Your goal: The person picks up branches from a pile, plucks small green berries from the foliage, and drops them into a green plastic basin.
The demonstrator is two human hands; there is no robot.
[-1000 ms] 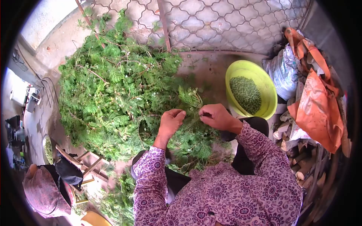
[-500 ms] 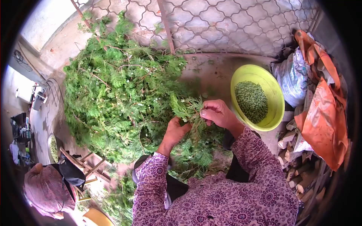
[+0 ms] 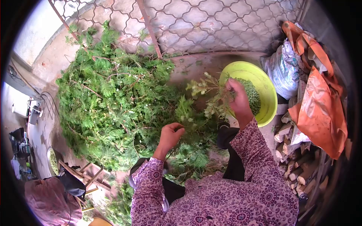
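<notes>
My right hand (image 3: pixel 238 96) is closed on the stem of a green sprig (image 3: pixel 214 98), raised over the left rim of the yellow-green basin (image 3: pixel 268 96). Small green pieces (image 3: pixel 253 94) lie inside the basin. Lower and to the left, my left hand (image 3: pixel 171 136) has its fingers curled, thumb against the index finger; what they hold, if anything, is too small to make out. It hovers at the right part of a large heap of leafy green branches (image 3: pixel 109 109).
A metal lattice (image 3: pixel 211 26) stands behind. At right are a white sack (image 3: pixel 284 71), an orange bag (image 3: pixel 320 116) and stacked firewood (image 3: pixel 301 173). Another person (image 3: pixel 52 199) is at lower left by a wooden stool (image 3: pixel 90 175).
My hands have moved apart. The right one has gone up and right with the sprig to the basin, while the left has dropped slightly. The whole view has shifted a little.
</notes>
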